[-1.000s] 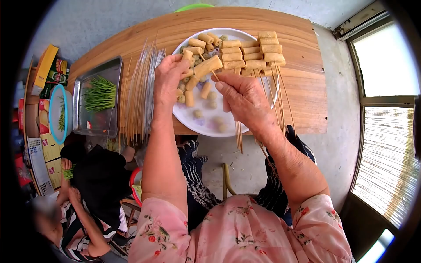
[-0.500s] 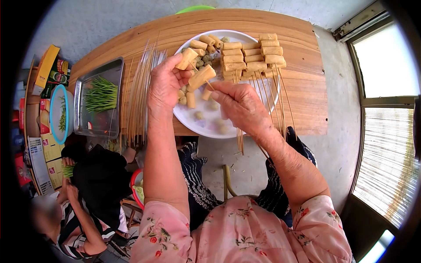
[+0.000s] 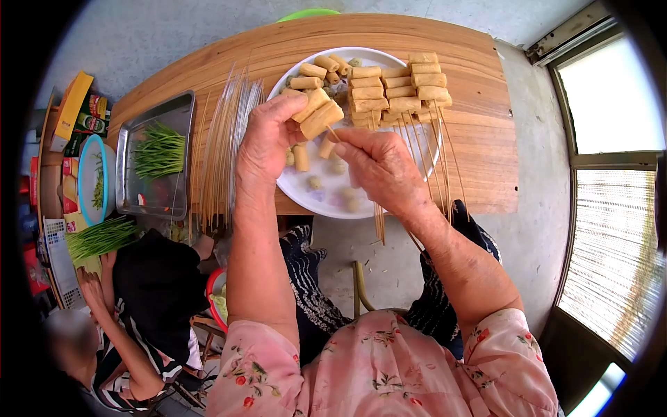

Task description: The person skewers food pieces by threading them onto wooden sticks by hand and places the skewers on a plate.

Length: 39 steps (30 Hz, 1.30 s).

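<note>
Upper roll (image 3: pixel 310 104) is now sitting against lower roll (image 3: pixel 322 121) on the skewer (image 3: pixel 331 131), their gap closing since the last frame. Head view: my left hand (image 3: pixel 266 137) is curling half-closed, thumb pressing the upper roll, fingertips hiding. My right hand (image 3: pixel 383 164) is closing tight, pinching the skewer just below the lower roll. Both rolls are hovering over the plate (image 3: pixel 300 193) at the table's (image 3: pixel 479 149) near edge. Judging: keeping the skewer straight and pushing gently is probably preventing splits.
</note>
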Motion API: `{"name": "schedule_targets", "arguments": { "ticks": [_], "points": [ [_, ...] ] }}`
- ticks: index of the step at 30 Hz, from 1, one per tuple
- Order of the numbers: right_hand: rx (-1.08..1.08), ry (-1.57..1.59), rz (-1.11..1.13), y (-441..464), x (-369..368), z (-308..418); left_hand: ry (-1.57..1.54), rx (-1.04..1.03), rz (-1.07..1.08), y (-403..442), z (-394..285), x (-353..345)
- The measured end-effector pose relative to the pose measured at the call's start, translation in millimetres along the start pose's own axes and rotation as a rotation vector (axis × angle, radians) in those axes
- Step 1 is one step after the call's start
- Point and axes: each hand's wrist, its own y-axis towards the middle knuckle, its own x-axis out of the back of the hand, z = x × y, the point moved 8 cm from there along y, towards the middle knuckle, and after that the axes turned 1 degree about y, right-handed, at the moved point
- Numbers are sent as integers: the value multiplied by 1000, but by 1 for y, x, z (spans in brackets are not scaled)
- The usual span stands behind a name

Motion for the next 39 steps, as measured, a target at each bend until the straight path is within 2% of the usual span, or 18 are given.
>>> {"name": "schedule_targets", "arguments": {
  "ticks": [5, 8, 11, 12, 15, 18, 21, 24, 30, 33, 36, 39],
  "points": [
    [-55, -23, -35, 3, 5, -1, 97, 8, 36, -7, 4, -13],
    [-52, -22, -42, 6, 7, 0, -29, -3, -16, -9, 2, -15],
    [-117, 40, -48, 5, 12, -1, 157, -43, -139, -6, 4, -1],
    [-119, 59, -61, 6, 14, -2, 308, -39, -167, -2, 9, 4],
    [-83, 63, -72, 8, 19, 0, 1058, -111, -146, 13, 28, -1],
    [-44, 44, -89, 9, 21, 1, 1456, -135, -153, 12, 48, -20],
    [-31, 20, -95, 9, 20, 1, 1543, -81, -179, 18, 64, -14],
    [-72, 42, -87, 8, 20, 3, 1463, -196, -167, 20, 66, -8],
    [-72, 58, -81, 9, 20, 2, 1514, -186, -115, 19, 73, -14],
    [-78, 66, -75, 9, 19, 2, 1356, -365, -136, 19, 71, -10],
    [-96, 60, -61, 8, 19, 3, 1159, -196, -160, 33, 62, 9],
    [-109, 36, -44, 8, 19, 2, 393, 13, -174, 21, 39, 23]
  ]
}}
